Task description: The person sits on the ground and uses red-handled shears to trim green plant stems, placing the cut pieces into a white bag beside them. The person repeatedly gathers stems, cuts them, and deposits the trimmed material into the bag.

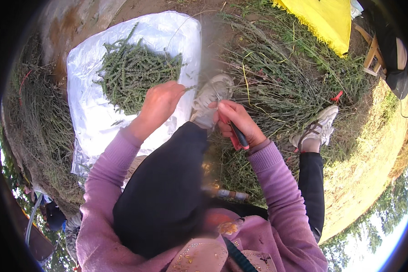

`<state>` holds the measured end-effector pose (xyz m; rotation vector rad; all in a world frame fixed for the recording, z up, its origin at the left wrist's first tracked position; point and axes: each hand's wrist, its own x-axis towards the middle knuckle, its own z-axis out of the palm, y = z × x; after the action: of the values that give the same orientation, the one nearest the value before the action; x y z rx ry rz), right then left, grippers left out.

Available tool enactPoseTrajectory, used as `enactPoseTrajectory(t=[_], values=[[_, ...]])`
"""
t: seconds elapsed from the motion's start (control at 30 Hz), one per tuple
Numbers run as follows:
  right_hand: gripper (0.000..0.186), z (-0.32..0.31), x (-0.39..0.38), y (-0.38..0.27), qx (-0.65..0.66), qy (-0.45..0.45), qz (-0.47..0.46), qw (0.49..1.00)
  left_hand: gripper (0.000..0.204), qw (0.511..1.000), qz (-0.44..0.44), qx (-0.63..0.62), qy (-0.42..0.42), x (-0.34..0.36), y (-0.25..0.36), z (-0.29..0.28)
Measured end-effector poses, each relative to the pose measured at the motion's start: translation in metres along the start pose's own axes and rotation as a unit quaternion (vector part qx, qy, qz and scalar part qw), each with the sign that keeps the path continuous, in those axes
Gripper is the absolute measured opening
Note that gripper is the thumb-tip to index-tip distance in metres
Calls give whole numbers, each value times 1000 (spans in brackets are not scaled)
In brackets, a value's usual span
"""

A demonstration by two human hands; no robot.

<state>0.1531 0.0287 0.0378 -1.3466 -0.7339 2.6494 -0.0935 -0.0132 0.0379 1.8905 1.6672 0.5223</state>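
Observation:
My left hand (161, 103) is closed in a pinch over the right edge of a white plastic sheet (93, 129). A short green sprig (190, 88) sticks out from its fingertips. On the sheet lies a heap of cut green sprigs (133, 75), just beyond this hand. To the right, my right hand (240, 121) is wrapped around a pair of pruning shears (241, 136) with red and black handles. Their thin blade tip points up and away, in front of my white shoe (213, 93). Whether the blades are parted I cannot tell.
Long cut stems (276, 86) cover the ground at the right, with a yellow strap (245, 72) among them. More stems (41, 122) are piled at the far left. A yellow woven sheet (326, 22) and a wooden stool (371, 54) are at the far right, beside another person's leg (396, 68).

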Motion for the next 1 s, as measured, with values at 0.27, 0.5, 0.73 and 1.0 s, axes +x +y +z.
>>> enactPoseTrajectory(t=[0.27,0.5,0.73,1.0], values=[[66,-44,-70,-22,-55,-92,-13,994,37,990,98,83,60,99,-4,-22],[52,-72,-97,-50,35,81,-155,984,12,954,230,195,-8,224,25,62],[53,-86,-72,-45,-26,69,-122,990,10,963,219,157,20,189,52,48],[41,-74,-31,-56,26,61,-120,991,9,979,170,89,-62,150,51,52]])
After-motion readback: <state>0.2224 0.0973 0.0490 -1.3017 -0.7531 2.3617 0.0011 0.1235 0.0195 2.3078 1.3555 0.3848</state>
